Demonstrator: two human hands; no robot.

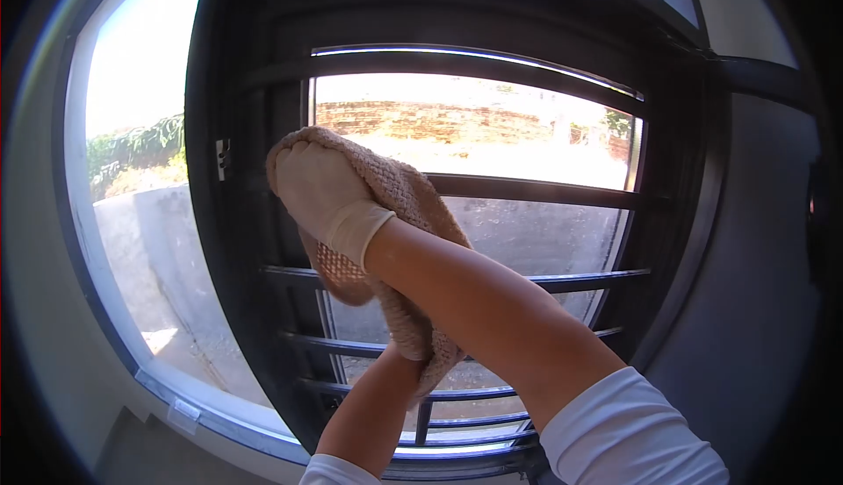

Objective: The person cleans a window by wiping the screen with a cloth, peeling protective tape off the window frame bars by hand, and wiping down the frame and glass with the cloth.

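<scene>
My right hand point(320, 188), in a pale glove, has its fingers curled over a beige woven cloth point(417, 194). It holds the cloth up against the left side of a dark window frame point(241, 222), near the second crossbar. Part of the cloth hangs below the hand and behind my right forearm. My left arm reaches up from below, and its wrist meets the lower part of the cloth. The left hand itself is mostly covered by cloth and forearm, so its fingers do not show.
Dark horizontal bars point(571, 285) cross the window glass. A small metal latch plate point(223, 159) sits on the frame's left edge. Further left, a bright opening shows a grey wall point(145, 248) and plants point(145, 151) outside. A dark panel point(746, 248) stands at right.
</scene>
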